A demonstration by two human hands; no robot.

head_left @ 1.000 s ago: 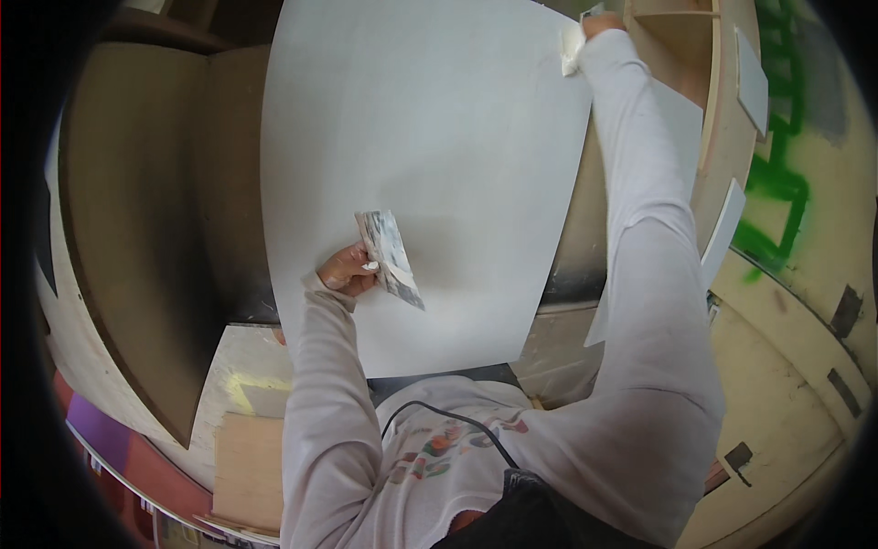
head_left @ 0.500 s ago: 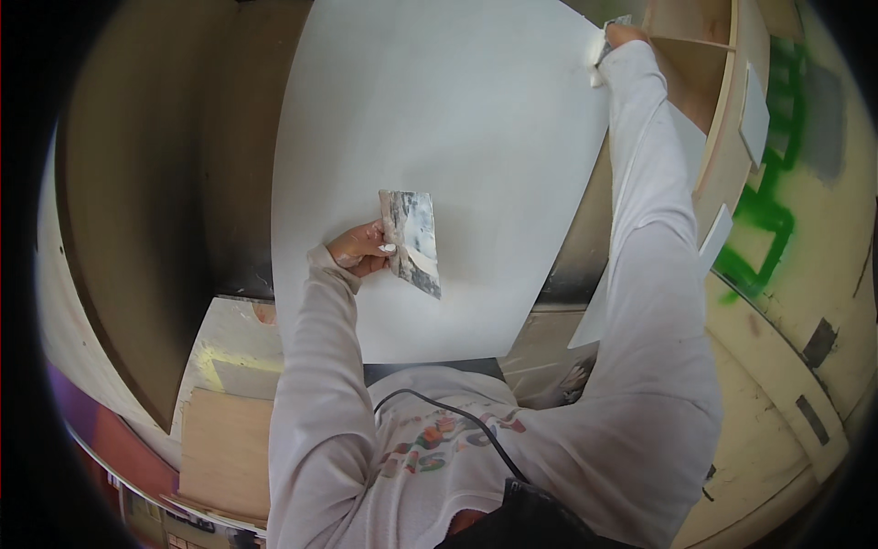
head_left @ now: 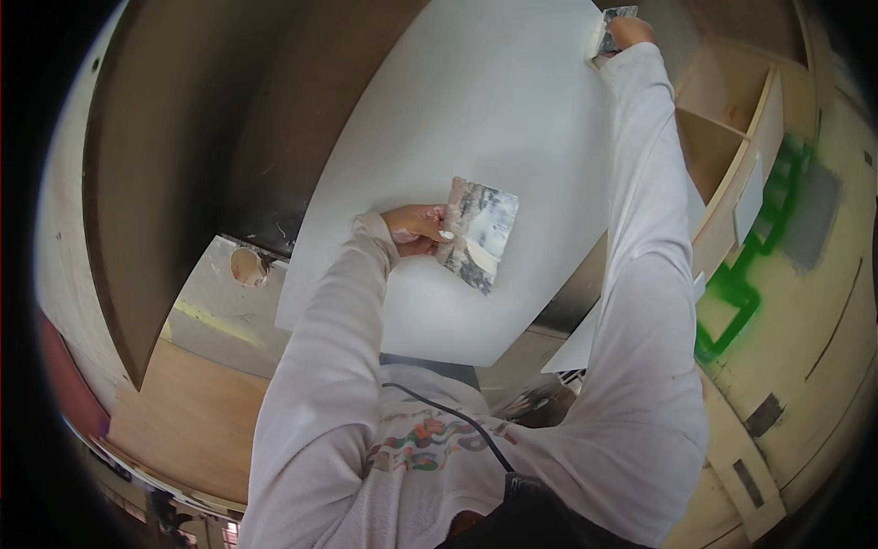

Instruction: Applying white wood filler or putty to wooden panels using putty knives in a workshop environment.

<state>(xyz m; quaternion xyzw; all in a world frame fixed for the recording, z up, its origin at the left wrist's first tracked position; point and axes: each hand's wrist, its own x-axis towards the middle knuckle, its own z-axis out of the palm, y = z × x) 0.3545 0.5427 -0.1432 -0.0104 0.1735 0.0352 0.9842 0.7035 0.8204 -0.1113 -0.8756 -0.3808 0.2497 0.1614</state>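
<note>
Head view: my right hand (head_left: 629, 30) grips second putty knife (head_left: 615, 20), mostly cut off; left hand (head_left: 416, 229) grips wide putty knife (head_left: 477, 233); one white panel (head_left: 476, 119).

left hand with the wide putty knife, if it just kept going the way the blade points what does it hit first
The left hand holds a wide putty knife whose blade points right, over the white panel. Going straight on, it would likely meet the right arm's white sleeve near the panel's right edge; depth is unclear.

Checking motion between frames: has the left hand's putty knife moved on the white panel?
Yes. The putty knife in the left hand has shifted toward the white panel's right edge.
</note>
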